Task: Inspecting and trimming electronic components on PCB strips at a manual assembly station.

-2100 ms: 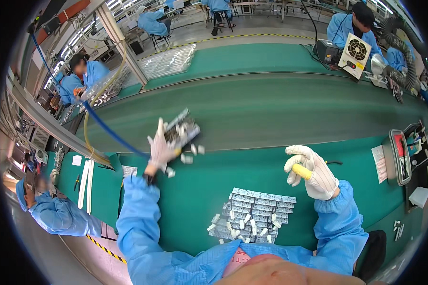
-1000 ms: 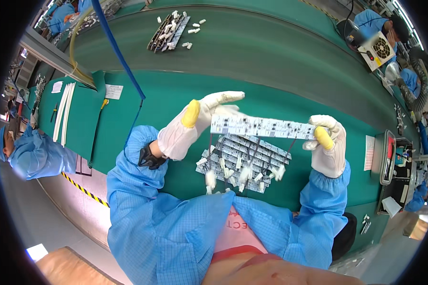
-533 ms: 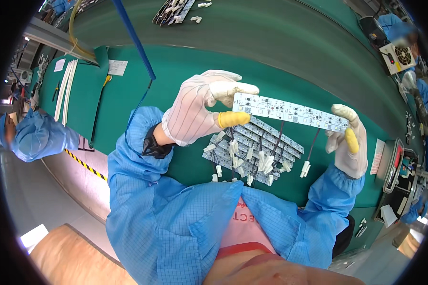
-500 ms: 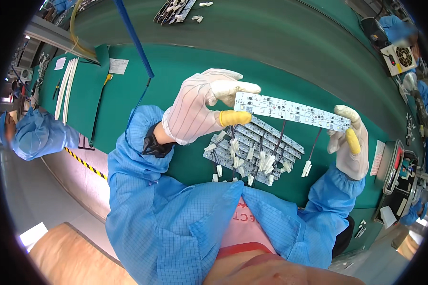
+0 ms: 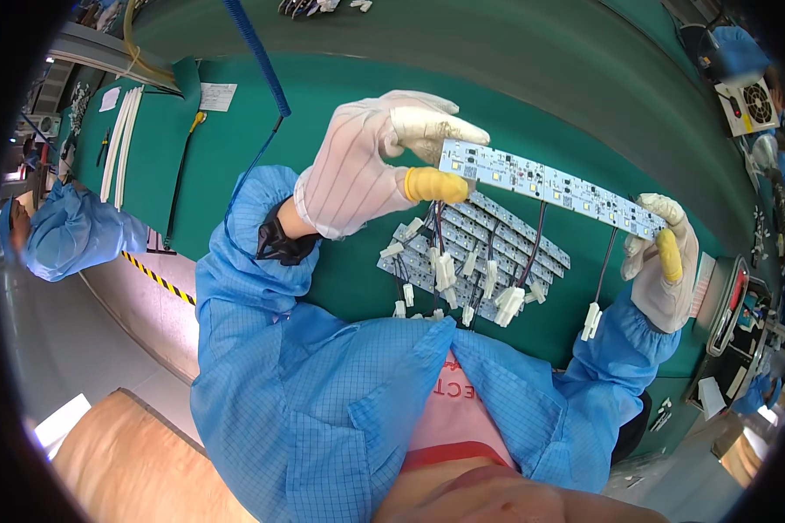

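Between my hands I hold up a long white LED circuit board (image 5: 549, 187), tilted lower at its right end. My left hand (image 5: 358, 170), in a striped white glove with a yellow thumb cot, pinches its left end. The right end is gripped by my right hand (image 5: 667, 261), gloved alike. Dark wires with white plug connectors (image 5: 592, 321) dangle from the board. Beneath it, several similar LED boards (image 5: 523, 235) lie fanned in overlapping rows on the green table mat (image 5: 323, 96), their connectors lying toward me.
A blue coiled cord (image 5: 257, 52) hangs beside my left arm. White strips (image 5: 124, 144), a black cable tie-like strap (image 5: 181, 166) and a paper slip (image 5: 218, 97) lie at the left. At the right are a grey-rimmed tray (image 5: 726, 305) and a fan unit (image 5: 748, 105). Another person (image 5: 70, 231) sits far left.
The held board has shifted a little to the right and tilted more, its left end rising. My left hand moved up slightly, and my right hand moved right. Both still grip the board.
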A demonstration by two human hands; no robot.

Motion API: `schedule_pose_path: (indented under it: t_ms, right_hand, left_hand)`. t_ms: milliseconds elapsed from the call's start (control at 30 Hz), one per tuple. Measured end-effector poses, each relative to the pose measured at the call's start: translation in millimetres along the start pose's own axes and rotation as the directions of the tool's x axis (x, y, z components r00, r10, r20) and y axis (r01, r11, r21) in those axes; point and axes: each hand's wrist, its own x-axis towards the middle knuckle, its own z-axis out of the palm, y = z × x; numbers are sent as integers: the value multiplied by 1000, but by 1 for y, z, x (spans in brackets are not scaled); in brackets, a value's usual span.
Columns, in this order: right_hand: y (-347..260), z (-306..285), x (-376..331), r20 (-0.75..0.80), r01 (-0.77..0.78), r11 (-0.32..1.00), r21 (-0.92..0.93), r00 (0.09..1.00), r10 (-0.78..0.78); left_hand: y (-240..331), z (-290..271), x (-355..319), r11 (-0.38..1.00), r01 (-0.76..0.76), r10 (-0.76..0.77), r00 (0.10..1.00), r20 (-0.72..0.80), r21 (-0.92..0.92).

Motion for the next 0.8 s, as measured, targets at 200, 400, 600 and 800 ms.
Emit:
schedule_pose_path:
  t_ms: [200,400,600,800]
  right_hand:
    - [0,6,-5,-68,65,998,-16,995,-66]
    - [5,4,-3,38,138,989,61,989,-141]
    - [2,4,-6,-6,61,997,55,998,-60]
    - [-4,15,-9,-138,84,994,-72,986,-93]
  left_hand:
    - [-1,2,4,991,-130,132,990,-58,30]
    - [-7,3,1,998,-58,56,996,-63,-28]
    - [-7,1,7,986,-97,108,991,-76,133]
    - [-8,-1,16,948,-259,277,957,-83,185]
